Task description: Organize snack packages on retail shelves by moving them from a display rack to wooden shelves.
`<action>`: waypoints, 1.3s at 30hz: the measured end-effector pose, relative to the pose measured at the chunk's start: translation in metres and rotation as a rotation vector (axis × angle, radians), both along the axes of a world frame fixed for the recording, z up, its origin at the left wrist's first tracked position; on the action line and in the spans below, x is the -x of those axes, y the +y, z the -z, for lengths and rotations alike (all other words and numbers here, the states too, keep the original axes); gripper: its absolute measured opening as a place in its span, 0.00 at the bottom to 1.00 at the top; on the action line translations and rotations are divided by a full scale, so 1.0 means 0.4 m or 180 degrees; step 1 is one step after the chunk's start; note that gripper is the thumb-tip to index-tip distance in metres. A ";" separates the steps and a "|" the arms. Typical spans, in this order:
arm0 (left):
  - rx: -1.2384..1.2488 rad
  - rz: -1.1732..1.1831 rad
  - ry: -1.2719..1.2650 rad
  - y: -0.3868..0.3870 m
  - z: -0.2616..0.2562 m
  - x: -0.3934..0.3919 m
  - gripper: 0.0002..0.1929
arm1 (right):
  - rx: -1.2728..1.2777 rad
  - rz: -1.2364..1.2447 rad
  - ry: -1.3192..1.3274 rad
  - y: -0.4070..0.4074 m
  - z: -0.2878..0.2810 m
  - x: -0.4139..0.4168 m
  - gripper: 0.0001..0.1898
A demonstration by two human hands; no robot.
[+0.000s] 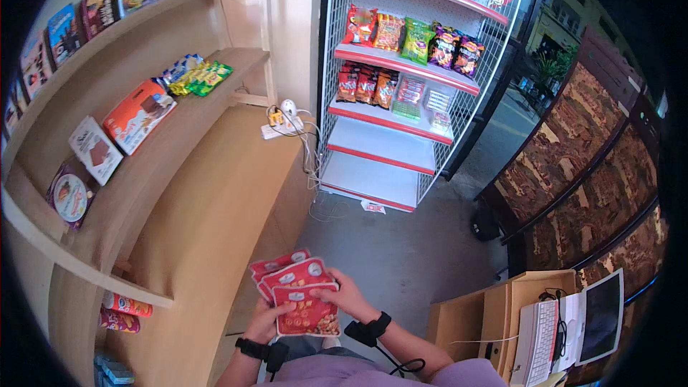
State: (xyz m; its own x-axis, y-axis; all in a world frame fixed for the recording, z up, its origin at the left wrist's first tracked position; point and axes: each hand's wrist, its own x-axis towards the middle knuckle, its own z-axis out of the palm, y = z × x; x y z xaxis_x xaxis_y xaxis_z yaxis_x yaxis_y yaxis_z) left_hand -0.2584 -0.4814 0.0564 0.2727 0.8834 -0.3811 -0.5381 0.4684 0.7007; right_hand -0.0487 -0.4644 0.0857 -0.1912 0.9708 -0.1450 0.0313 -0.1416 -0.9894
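Observation:
Several red snack pouches [307, 312] with pale edges are fanned out in front of my body, held between both hands. My left hand [263, 320] grips them at the lower left, its thumb on the front pouch. On the right side, my right hand [344, 294] pinches the upper edge of the stack, thumb across the front. Both wrists wear black bands with small black devices. Ahead stands a wire-sided display rack [381, 145] with white shelves and red edges, holding snack bags such as a green bag [416, 41] and a red bag [360, 25].
A wooden shelf unit [161, 134] with boxed snacks and a counter [204, 188] run along the left. A power strip [282, 128] with cables lies on the counter's far end. At right are a desk with a keyboard [537, 341] and monitor [601, 316], and a patterned folding screen [580, 172].

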 end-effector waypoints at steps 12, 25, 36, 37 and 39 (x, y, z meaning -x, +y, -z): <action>0.0067 0.0257 -0.0125 0.489 -0.022 -0.320 0.25 | -0.0091 0.0770 0.0362 0.340 0.001 -0.260 0.32; 0.0549 0.1018 -0.1255 0.898 -0.033 -0.480 0.27 | -0.0030 0.1612 0.0825 0.753 -0.019 -0.469 0.11; 0.0469 0.0058 -0.1396 1.028 0.017 -0.671 0.22 | 0.0102 0.0617 0.0598 1.053 -0.004 -0.698 0.13; 0.0314 0.0045 -0.1037 1.029 0.020 -0.681 0.20 | 0.0120 0.0541 0.0582 1.073 -0.005 -0.711 0.13; 0.0364 -0.0091 -0.1036 1.036 0.020 -0.703 0.20 | 0.0324 0.0261 0.0388 1.105 -0.001 -0.736 0.14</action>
